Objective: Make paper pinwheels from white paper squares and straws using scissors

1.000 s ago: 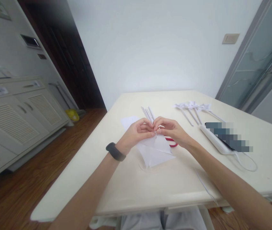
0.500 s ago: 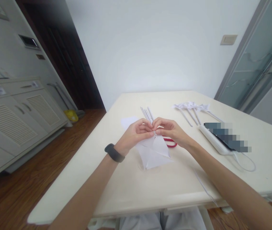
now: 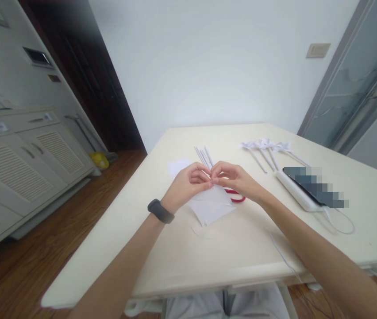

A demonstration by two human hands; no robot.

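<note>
Both hands meet over the middle of the table, fingertips pinched together at the top edge of a white sheet of paper (image 3: 211,206). My left hand (image 3: 193,180), below a dark wristband, is closed on the paper's upper edge. Closed as well, my right hand (image 3: 233,178) pinches the same spot from the other side. Whatever small detail lies between the fingertips is hidden. The paper has creases and slit-like lines, and its lower corner points toward me. Red-handled scissors (image 3: 238,199) lie partly under the paper and my right hand.
Several thin white paper sticks (image 3: 204,155) lie beyond my hands, with another white paper piece (image 3: 177,167) at their left. White paper pinwheels (image 3: 264,144) on sticks rest at the back right. Nearer stands a white power bank (image 3: 296,191) with a dark phone and cable (image 3: 344,231).
The white paper has tilted flatter and its lower corner has drawn slightly up and away from me. Both hands keep their pinch at its upper edge, nearly in place.
</note>
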